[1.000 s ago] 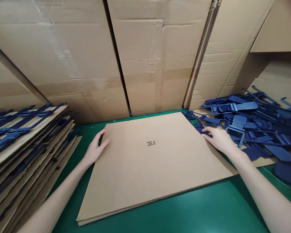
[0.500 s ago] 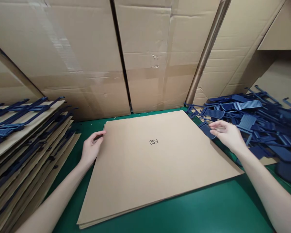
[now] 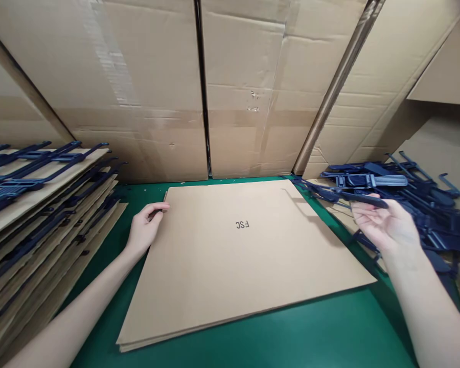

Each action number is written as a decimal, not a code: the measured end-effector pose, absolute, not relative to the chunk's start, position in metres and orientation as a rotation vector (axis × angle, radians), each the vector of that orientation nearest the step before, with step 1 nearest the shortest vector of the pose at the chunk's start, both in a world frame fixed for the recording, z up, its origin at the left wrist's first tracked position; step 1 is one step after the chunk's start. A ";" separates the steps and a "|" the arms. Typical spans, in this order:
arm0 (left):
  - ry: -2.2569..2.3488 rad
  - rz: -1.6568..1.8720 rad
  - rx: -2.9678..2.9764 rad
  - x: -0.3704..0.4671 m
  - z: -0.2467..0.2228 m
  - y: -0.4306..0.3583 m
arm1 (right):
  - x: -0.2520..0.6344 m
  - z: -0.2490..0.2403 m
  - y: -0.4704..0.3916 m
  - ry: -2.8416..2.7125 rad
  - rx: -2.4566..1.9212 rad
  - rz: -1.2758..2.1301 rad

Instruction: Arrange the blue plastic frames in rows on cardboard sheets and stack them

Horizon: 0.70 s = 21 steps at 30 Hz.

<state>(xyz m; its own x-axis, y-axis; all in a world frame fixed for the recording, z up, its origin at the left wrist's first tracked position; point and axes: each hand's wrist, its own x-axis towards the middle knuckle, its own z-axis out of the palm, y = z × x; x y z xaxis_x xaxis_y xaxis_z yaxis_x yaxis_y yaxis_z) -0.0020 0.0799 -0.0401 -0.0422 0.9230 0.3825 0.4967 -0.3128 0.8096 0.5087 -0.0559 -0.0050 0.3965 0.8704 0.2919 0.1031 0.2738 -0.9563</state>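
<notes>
Creased boxes (image 3: pixel 153 102) back my green tabletop (image 3: pixel 291 327); near a tangled pile (image 3: pixel 433 204), my right grip (image 3: pixel 394 227) clamps a dark piece (image 3: pixel 359 198). Whether my left grip (image 3: pixel 142 227) pinches smooth cardboard (image 3: pixel 237 260), I can't tell.

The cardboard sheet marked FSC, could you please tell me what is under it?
Another cardboard layer shows at its near left corner, then the green table; the rest underneath is covered.
</notes>
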 end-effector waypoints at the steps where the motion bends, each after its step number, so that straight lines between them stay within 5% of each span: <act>1: 1.488 1.321 1.831 -0.002 -0.041 0.080 | 0.505 -0.001 -0.059 -0.986 -1.138 0.691; 6: 1.454 1.340 1.888 -0.001 -0.044 0.081 | 0.475 0.009 -0.070 -0.939 -1.061 0.877; 10: 1.458 1.352 1.880 -0.003 -0.048 0.082 | 0.428 0.010 -0.074 -1.567 -1.153 1.195; 21: 1.482 1.347 1.911 0.000 -0.049 0.079 | 0.347 -0.021 -0.070 -2.367 -1.250 0.616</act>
